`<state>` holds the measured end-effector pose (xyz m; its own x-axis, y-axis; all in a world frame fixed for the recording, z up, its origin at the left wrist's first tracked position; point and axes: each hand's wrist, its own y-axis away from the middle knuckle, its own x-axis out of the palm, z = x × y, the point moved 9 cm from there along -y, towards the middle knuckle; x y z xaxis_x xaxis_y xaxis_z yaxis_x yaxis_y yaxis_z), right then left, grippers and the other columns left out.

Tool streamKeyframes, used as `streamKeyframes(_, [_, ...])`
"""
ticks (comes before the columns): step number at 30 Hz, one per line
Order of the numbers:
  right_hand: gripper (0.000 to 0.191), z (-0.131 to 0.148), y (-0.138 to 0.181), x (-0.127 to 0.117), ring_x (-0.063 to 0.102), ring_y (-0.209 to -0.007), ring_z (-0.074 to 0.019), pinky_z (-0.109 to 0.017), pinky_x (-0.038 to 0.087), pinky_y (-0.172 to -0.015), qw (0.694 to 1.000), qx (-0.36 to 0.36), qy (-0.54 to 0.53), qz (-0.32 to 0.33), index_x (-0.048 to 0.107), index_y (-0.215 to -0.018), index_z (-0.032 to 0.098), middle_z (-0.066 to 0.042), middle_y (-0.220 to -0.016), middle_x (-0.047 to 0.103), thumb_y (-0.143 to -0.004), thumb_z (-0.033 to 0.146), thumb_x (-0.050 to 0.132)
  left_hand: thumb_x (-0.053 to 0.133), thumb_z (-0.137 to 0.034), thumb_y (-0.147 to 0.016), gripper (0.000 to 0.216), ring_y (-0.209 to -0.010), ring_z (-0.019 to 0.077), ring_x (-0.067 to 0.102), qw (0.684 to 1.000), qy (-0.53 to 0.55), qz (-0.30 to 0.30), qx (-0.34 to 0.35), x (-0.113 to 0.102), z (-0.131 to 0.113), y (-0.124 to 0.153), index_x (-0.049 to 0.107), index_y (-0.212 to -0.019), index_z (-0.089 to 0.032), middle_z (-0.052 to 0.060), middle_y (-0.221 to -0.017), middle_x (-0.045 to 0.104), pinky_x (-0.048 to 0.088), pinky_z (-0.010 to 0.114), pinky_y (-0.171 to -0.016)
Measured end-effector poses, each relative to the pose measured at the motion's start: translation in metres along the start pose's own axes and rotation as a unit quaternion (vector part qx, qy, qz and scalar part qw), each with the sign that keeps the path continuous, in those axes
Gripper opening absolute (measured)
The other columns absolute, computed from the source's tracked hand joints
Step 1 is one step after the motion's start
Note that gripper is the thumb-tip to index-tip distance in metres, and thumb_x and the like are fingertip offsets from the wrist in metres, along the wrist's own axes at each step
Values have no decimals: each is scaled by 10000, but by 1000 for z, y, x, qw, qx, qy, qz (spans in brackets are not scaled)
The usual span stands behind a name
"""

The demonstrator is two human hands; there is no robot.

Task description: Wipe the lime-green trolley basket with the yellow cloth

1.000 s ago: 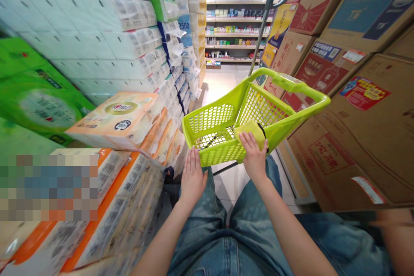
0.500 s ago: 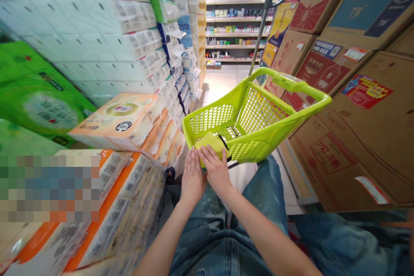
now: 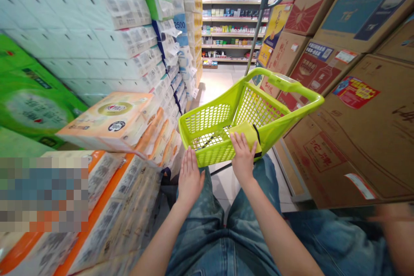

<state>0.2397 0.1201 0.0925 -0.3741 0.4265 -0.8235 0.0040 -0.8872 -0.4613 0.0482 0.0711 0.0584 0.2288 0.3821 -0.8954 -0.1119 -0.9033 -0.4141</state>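
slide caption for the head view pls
Right hand presses yellow cloth against green basket, left hand at its near corner.

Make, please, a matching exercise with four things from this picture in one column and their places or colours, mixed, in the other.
1. Cloth
2. Left hand
3. Basket
4. Cardboard boxes

A. Stacked along the right side
B. Yellow-green, with lattice walls
C. Under the right hand, over the near rim
D. At the near left corner of the basket

Pairs: 1-C, 2-D, 3-B, 4-A

Tall shelves [image 3: 226, 19] (pale, shiny floor [image 3: 217, 81])
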Motion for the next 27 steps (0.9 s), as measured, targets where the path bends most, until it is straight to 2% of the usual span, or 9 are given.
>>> streamKeyframes(2, [771, 30, 9, 14, 293, -1485, -197, -575, -18, -1224, 999, -20, -20, 17, 396, -1500, 242, -37, -1533, 462, -780, -31, 348, 511, -217, -902, 900, -1507, 332, 203, 1000, 1, -3, 1, 1, 1, 0, -84, -1557, -51, 253, -1615, 194, 317, 497, -1180])
streamKeyframes(6, [672, 97, 31, 44, 257, -1498, -182, -510, 7, -1243, 990, -103, -68, 61, 392, -1503, 233, -42, -1545, 445, -862, 31, 399, 481, -157, -893, 885, -1506, 323, 204, 1000, -13, -8, 5, 2, 2, 2, -96, -1557, -63, 260, -1610, 203, 314, 489, -1182])
streamKeyframes(8, [610, 116, 37, 51, 261, -1495, -173, -489, 10, -1246, 985, -129, -90, 70, 402, -1495, 241, -34, -1541, 452, -908, 78, 415, 437, -100, -888, 859, -1505, 309, 213, 1000, -24, -14, 7, 2, 2, 3, -100, -1558, -70, 260, -1603, 224, 302, 477, -1190])
streamKeyframes(10, [584, 121, 38, 52, 287, -1484, -164, -498, -27, -1241, 982, -140, -99, 73, 401, -1492, 259, -32, -1526, 473, -931, 97, 414, 430, -86, -883, 855, -1503, 301, 220, 1000, -24, -17, 10, 3, 2, 3, -93, -1559, -72, 260, -1602, 226, 293, 471, -1195])
streamKeyframes(13, [615, 112, 35, 45, 336, -1460, -158, -540, -108, -1215, 977, -171, -91, 85, 401, -1486, 286, -38, -1510, 494, -914, 59, 410, 496, -165, -886, 884, -1505, 313, 211, 1000, -3, -13, 10, 2, 1, 3, -64, -1564, -75, 257, -1614, 189, 295, 483, -1193])
streamKeyframes(16, [680, 83, 26, 30, 365, -1445, -162, -553, -115, -1207, 977, -183, -68, 84, 402, -1486, 299, -45, -1505, 501, -869, 11, 401, 517, -215, -897, 890, -1508, 323, 200, 1000, 10, -5, 6, 1, 1, 1, -54, -1564, -71, 253, -1617, 186, 307, 494, -1184])
streamKeyframes(22, [795, -4, -2, -4, 378, -1439, -168, -577, -62, -1211, 997, -76, -7, 10, 408, -1483, 302, -19, -1496, 512, -766, -38, 355, 523, -209, -900, 893, -1512, 320, 188, 1000, 8, 9, 0, 0, 0, 0, -57, -1560, -53, 245, -1619, 191, 292, 477, -1195])
streamKeyframes(24, [805, -13, -5, -7, 375, -1441, -178, -585, -24, -1214, 999, -45, 0, -9, 415, -1479, 299, -16, -1491, 517, -750, -36, 356, 519, -209, -898, 888, -1511, 321, 190, 1000, 9, 6, -2, 0, 1, 0, -51, -1561, -51, 244, -1619, 190, 298, 478, -1192])
streamKeyframes(27, [798, 4, 1, 1, 350, -1456, -196, -579, 5, -1218, 1000, -18, -13, -22, 404, -1491, 276, -33, -1493, 515, -755, -31, 359, 518, -212, -895, 891, -1510, 326, 194, 1000, 7, 2, 0, 1, 1, 0, -53, -1560, -46, 248, -1618, 188, 308, 484, -1187])
